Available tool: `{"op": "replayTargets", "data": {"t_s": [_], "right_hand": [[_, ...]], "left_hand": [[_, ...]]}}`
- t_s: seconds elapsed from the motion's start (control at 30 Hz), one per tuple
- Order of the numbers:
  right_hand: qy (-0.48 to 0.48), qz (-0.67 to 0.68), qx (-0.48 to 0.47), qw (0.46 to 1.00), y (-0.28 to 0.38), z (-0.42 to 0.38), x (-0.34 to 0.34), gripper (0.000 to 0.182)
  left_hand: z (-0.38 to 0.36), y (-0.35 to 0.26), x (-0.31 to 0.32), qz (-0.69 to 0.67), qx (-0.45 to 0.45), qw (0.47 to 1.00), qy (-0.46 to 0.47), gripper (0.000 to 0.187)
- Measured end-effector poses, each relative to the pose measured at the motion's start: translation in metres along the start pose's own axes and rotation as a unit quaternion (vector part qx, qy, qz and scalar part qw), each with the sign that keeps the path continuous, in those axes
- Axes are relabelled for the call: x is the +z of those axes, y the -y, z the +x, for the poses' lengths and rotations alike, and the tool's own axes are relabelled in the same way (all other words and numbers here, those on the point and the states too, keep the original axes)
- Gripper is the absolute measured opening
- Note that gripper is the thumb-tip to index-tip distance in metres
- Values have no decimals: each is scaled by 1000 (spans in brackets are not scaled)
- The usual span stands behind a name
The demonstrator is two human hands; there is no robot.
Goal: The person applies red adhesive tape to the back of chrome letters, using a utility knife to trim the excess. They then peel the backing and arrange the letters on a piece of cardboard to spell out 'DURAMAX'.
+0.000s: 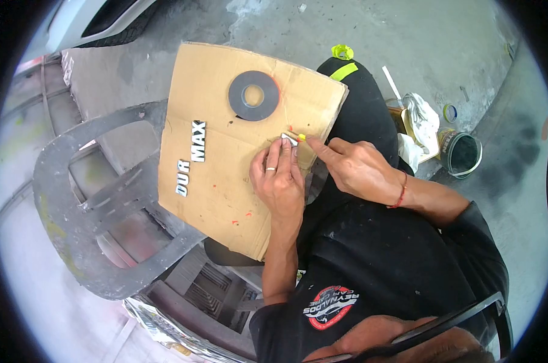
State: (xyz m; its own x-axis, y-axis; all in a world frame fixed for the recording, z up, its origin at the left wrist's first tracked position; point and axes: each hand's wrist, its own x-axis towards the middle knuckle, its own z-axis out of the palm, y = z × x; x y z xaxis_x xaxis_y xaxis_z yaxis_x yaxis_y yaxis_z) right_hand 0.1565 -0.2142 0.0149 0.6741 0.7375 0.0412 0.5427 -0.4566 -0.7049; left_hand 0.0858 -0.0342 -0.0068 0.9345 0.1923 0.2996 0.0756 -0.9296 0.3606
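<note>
My left hand (279, 178) presses its fingertips onto a small white and silver piece (290, 140) on the cardboard sheet (225, 181). Most of that piece is hidden under the fingers. My right hand (359, 169) has its index finger stretched to a small yellow-ended thing (301, 138) beside the piece, while the other fingers are curled; what they hold I cannot make out. White raised letters reading DUR (182, 178) and MAX (198, 141) lie on the cardboard's left part. A roll of dark grey tape (236, 103) with a reddish edge lies flat above my hands.
The cardboard rests over my lap. A grey-stained plastic chair (56, 175) stands at left. On the floor at right are an open can (462, 154), a tape roll (449, 112) and a container with crumpled white wrapping (423, 118). Part of a vehicle (68, 27) shows at upper left.
</note>
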Motion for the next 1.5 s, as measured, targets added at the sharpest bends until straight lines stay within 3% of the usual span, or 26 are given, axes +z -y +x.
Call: {"op": "replayTargets", "data": {"t_s": [0.23,0.5,0.83,0.93,1.0,1.07,1.1,1.13,1.17,1.2,1.27,1.3,1.43,1.5], "right_hand": [[1,-3,-14,1000,0,6,9,59],[91,-66,6,994,11,-1,-9,62],[111,-61,23,992,14,-30,-40,63],[57,-49,57,995,8,-24,-49,60],[-115,18,82,990,4,-13,-50,53],[-127,39,86,987,0,-8,-50,45],[-122,76,94,985,1,-4,-50,41],[-117,113,99,982,2,1,-50,38],[-157,143,68,975,-1,6,-39,32],[-159,147,53,975,3,12,-35,32],[-56,302,127,943,12,20,-31,30],[-78,296,110,946,15,28,-22,32],[25,384,163,908,38,54,-15,27],[27,393,134,909,41,59,-1,33]], "left_hand": [[0,1,0,3,-5,1000,2,26],[0,-2,1,11,-12,1000,-3,25],[-1,-2,-5,-8,-24,999,25,25],[-3,2,-3,-8,-18,999,30,29],[-5,3,-7,-46,-37,998,30,30],[-10,5,-16,-80,-55,995,25,31],[-15,6,-24,-315,-173,933,28,32],[-17,8,-30,-528,-272,804,27,33],[-19,15,-31,-628,-224,745,22,29],[-21,16,-35,-622,-216,753,11,29],[-21,10,-43,-795,-275,539,26,31],[-23,14,-40,-827,-274,491,21,34],[-24,9,-36,-816,-260,515,-30,34],[-18,-7,-42,-702,-256,660,-74,33]]}}
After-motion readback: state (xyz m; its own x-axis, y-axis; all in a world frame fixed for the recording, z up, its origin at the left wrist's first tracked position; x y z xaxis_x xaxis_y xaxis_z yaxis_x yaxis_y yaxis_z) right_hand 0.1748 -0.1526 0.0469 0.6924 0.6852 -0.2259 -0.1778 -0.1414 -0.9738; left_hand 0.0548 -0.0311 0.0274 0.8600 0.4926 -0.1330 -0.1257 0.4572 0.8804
